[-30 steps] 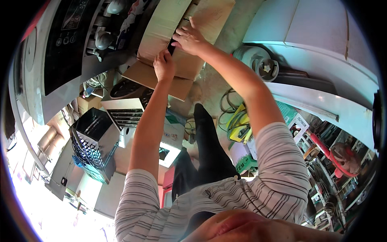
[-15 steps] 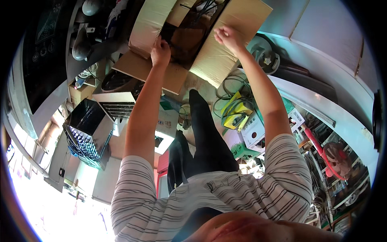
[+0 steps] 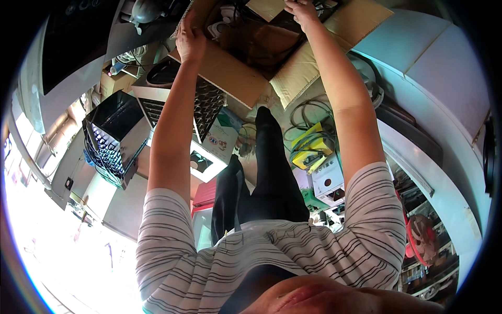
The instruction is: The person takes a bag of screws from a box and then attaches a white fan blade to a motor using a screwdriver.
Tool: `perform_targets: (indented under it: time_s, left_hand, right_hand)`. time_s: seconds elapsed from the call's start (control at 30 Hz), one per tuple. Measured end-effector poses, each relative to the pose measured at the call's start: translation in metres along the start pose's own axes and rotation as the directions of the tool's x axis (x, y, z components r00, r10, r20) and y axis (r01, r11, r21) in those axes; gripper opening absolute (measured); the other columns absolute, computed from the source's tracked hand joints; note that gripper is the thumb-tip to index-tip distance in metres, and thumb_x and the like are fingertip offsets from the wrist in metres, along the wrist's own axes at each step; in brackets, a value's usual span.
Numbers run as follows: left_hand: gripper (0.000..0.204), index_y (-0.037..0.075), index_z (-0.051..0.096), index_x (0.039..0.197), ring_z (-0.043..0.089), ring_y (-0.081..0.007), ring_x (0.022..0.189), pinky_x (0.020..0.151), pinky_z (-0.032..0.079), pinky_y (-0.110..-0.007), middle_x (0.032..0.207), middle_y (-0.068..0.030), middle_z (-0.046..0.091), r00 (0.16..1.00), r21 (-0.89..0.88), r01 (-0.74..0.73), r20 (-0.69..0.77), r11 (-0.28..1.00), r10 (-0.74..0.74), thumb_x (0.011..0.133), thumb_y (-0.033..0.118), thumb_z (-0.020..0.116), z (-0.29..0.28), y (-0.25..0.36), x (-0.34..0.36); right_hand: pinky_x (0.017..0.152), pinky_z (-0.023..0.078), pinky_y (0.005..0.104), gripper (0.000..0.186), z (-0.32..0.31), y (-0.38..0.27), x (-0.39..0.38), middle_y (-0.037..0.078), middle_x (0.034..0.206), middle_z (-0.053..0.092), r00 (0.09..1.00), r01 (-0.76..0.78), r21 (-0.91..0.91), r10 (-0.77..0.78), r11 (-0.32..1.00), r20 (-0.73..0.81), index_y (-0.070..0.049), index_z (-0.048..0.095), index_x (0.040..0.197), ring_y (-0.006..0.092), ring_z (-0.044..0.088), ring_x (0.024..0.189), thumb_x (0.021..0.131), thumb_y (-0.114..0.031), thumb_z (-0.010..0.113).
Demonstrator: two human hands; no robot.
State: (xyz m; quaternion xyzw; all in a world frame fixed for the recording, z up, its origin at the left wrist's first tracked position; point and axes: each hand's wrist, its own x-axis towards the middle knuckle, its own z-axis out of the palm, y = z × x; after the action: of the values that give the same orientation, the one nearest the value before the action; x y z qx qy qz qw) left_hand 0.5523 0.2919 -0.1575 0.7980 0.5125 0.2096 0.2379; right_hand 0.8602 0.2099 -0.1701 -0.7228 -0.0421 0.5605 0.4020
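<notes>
An open cardboard box (image 3: 238,68) at the top holds dark coiled cables, brown material (image 3: 246,39) and small pale items. My left hand (image 3: 190,41) grips the box's left flap near its upper edge. Up at the frame's top, my right hand (image 3: 301,13) is closed at the box's far right side; what lies between its fingers is too small to make out. The right flap (image 3: 293,76) is folded outward beneath my right forearm.
Black appliances (image 3: 68,42) stand at upper left, above a dark metal unit (image 3: 107,136). White cabinets (image 3: 434,63) line the right. Cables on a yellow package (image 3: 311,146), cartons (image 3: 329,180) and a slotted metal panel (image 3: 209,99) crowd my legs. A red-handled tool (image 3: 421,240) is at lower right.
The box's flaps have parted, exposing its contents. Both my hands have moved higher in the picture, the right one outward and then up, as the whole view shifted.
</notes>
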Motion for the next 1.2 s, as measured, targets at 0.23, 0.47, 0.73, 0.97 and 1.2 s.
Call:
perform_targets:
  time_s: [0.23, 0.47, 0.73, 0.97, 1.2]
  left_hand:
    - [0.054, 0.018, 0.044, 0.134, 0.056, -0.0327, 0.113, 0.094, 0.044, -0.045, 0.122, -0.0082, 0.061, 0.999, -0.014, -0.045, -0.014, 0.999, 0.044, 0.082, 0.004, 0.049, 0.018, 0.004, 0.0]
    - [0.055, 0.019, 0.045, 0.133, 0.056, -0.0314, 0.114, 0.095, 0.043, -0.044, 0.126, -0.0061, 0.059, 0.998, -0.019, 0.061, -0.012, 0.998, -0.061, 0.081, 0.003, 0.049, 0.006, 0.003, -0.008]
    - [0.052, 0.015, 0.045, 0.133, 0.057, -0.031, 0.114, 0.095, 0.044, -0.043, 0.125, -0.0069, 0.061, 0.999, -0.034, 0.042, -0.001, 0.999, -0.042, 0.082, 0.004, 0.05, 0.015, 0.014, -0.005]
    - [0.05, 0.015, 0.044, 0.134, 0.059, -0.0306, 0.112, 0.093, 0.047, -0.042, 0.122, -0.0096, 0.063, 0.998, -0.134, 0.021, 0.069, 0.991, -0.011, 0.085, 0.003, 0.048, 0.025, 0.011, -0.003]
    - [0.05, 0.017, 0.037, 0.14, 0.062, -0.0275, 0.105, 0.089, 0.049, -0.04, 0.121, -0.0061, 0.063, 0.978, -0.1, 0.057, 0.204, 0.993, -0.036, 0.092, 0.011, 0.047, 0.038, 0.015, 0.004]
  right_hand:
    - [0.04, 0.026, 0.0211, 0.015, -0.018, 0.046, 0.06, -0.007, 0.06, 0.045, 0.99, 0.117, 0.273, -0.09, 0.955, -0.109, -0.016, 0.07, 0.092, 0.005, 0.033, 0.045, 0.08, -0.021, 0.077]
    - [0.072, 0.042, 0.0261, 0.024, -0.097, 0.062, -0.053, -0.001, 0.098, 0.058, 0.777, 0.564, 0.216, -0.424, 0.797, -0.465, -0.009, 0.057, 0.104, 0.01, 0.051, 0.085, 0.09, -0.026, 0.066]
    - [0.084, 0.047, 0.0331, 0.016, -0.129, 0.087, -0.084, -0.003, 0.095, 0.054, 0.776, 0.615, 0.449, -0.397, 0.648, -0.489, -0.016, 0.047, 0.112, 0.0093, 0.053, 0.078, 0.098, -0.015, 0.054]
    - [0.065, 0.039, 0.0259, 0.011, -0.141, 0.096, -0.074, -0.005, 0.082, 0.048, 0.778, 0.619, 0.481, -0.4, 0.621, -0.484, -0.016, 0.046, 0.106, 0.0065, 0.039, 0.064, 0.098, -0.017, 0.054]
    - [0.062, 0.037, 0.0247, 0.007, -0.139, 0.092, -0.077, -0.007, 0.079, 0.046, 0.813, 0.56, 0.493, -0.328, 0.666, -0.481, -0.015, 0.047, 0.101, 0.0053, 0.036, 0.061, 0.098, -0.016, 0.054]
